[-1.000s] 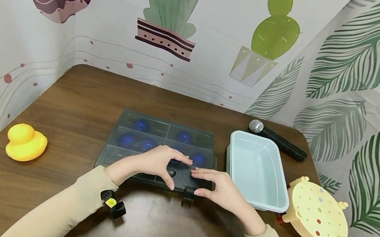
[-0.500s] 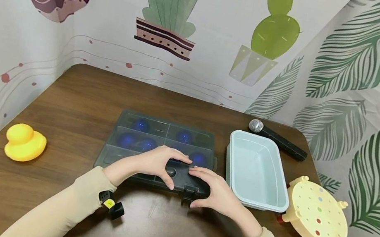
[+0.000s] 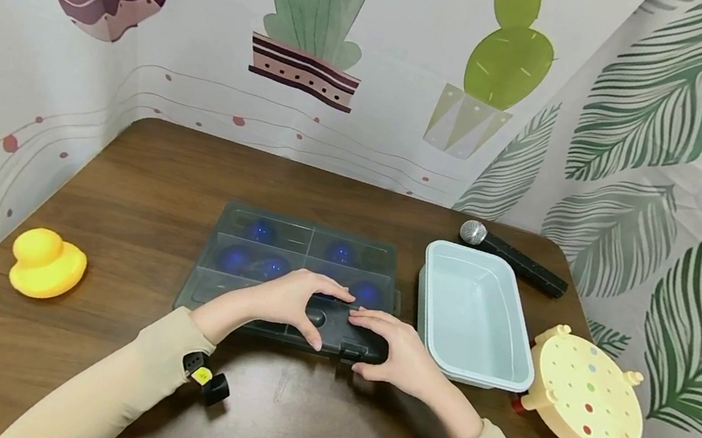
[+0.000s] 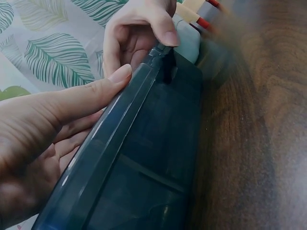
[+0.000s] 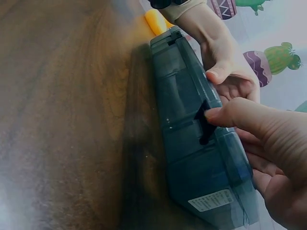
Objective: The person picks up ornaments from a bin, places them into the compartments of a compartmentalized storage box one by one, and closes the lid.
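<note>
A dark translucent compartment box [image 3: 220, 292] lies lid down on the table, with several blue balls [image 3: 261, 232] showing through its lid. My left hand [image 3: 292, 299] rests on the front part of the lid, the thumb at its front edge in the left wrist view. To the right, my right hand [image 3: 405, 352] reaches over the front right corner, fingers on the lid. Its thumb meets the black latch [image 5: 206, 124], which stands out from the front wall; thumb and fingers pinch the edge there. Part of the lid is hidden under both hands.
A pale blue basin [image 3: 477, 318] stands just right of the box, with a black microphone [image 3: 518, 262] behind it. Further right is a cream round toy [image 3: 589, 395] with pegs. A yellow rubber duck [image 3: 47, 264] sits at the left. A patterned cloth hangs behind the table.
My right hand has shifted slightly left over the lid. Its thumb first dropped below the latch, then rose a little against it. The left hand and box have stayed nearly still.
</note>
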The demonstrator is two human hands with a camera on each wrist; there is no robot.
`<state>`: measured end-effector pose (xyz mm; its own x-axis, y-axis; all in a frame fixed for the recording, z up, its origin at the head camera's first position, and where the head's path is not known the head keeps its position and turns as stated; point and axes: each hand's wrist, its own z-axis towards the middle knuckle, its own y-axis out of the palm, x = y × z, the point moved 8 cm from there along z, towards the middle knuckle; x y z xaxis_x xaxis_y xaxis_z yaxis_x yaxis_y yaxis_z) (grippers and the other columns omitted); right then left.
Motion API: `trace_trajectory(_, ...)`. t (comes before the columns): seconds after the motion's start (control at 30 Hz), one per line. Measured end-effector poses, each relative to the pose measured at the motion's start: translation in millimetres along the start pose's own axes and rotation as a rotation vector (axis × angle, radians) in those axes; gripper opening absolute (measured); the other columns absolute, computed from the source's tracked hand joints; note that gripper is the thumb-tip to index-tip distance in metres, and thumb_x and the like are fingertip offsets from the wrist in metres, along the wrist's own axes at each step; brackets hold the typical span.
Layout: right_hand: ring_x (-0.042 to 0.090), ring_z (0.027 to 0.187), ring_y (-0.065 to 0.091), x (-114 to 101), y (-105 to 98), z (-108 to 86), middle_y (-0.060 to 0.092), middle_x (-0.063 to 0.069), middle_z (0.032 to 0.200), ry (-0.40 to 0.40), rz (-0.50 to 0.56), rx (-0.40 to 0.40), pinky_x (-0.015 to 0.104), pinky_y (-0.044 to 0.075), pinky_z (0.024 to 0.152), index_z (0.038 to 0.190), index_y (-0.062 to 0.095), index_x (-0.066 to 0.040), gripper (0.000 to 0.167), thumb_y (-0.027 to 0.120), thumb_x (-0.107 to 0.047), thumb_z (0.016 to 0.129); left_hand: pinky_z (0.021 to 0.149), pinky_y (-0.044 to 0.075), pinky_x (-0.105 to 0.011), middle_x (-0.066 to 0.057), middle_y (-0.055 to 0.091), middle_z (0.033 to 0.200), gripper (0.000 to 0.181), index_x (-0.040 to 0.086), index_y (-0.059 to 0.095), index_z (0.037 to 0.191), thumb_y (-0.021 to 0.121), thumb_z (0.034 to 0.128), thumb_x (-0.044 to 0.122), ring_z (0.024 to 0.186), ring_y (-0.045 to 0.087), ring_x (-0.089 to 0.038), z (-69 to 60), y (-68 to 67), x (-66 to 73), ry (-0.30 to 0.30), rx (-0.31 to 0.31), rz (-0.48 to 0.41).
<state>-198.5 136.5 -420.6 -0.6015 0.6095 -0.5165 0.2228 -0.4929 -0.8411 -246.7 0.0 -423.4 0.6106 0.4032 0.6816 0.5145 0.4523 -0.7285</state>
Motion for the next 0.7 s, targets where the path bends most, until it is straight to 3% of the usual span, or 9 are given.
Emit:
trace_trajectory(0.27, 0.027, 0.121, 0.060, -0.7, -3.4, 2.0, 0.065, 0.007, 0.129, -0.011, 0.010, -0.004, 0.045, 0.051, 0.099, 0.121, 0.068, -0.006, 0.049, 0.079, -0.018, 0.075, 0.107, 0.043, -0.047, -0.013, 0.059, 0.138, 0.080, 0.010, 0.061, 0.134, 0.091, 0.0638, 0.035, 0.130, 0.052, -0.029, 0.1, -0.6, 0.6, -0.002, -0.003, -0.005)
trace_trajectory(0.7, 0.026, 0.120, 0.061, -5.5, -5.1, 2.1, 0.067, 0.007, 0.127, -0.022, -0.026, -0.001, 0.044, 0.052, 0.097, 0.118, 0.071, -0.005, 0.043, 0.078, -0.016, 0.077, 0.108, 0.043, -0.047, -0.013, 0.058, 0.139, 0.081, 0.010, 0.060, 0.135, 0.091, 0.0641, 0.034, 0.130, 0.052, -0.029, 0.1, -0.3, 0.3, -0.008, -0.008, -0.016)
